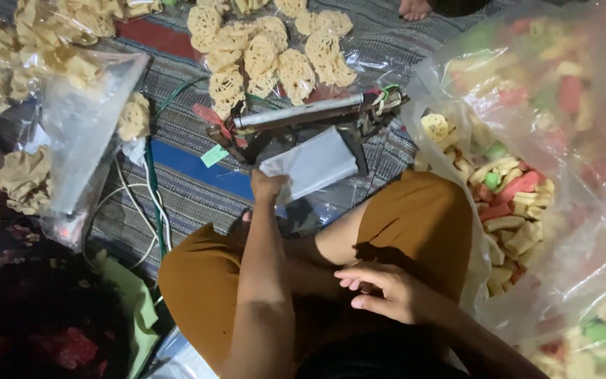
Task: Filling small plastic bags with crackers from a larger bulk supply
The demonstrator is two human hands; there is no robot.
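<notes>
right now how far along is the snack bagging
Done: packets of lattice crackers lie on the mat beyond the sealer. In hand: the left hand holds a small clear bag by the sealer, contents unclear; the right hand rests on the lap. Left: the big sack of mixed coloured snacks remains well filled.

The left hand (266, 188) covers the near left corner of the small plastic bag (311, 165), and its fingertips are hidden. The large bag of coloured snacks (562, 140) is blurred and cut by the right edge. A bare foot (415, 8) is cut off at the far edge. The heat sealer (303, 112) base lies partly hidden behind the small plastic bag.
</notes>
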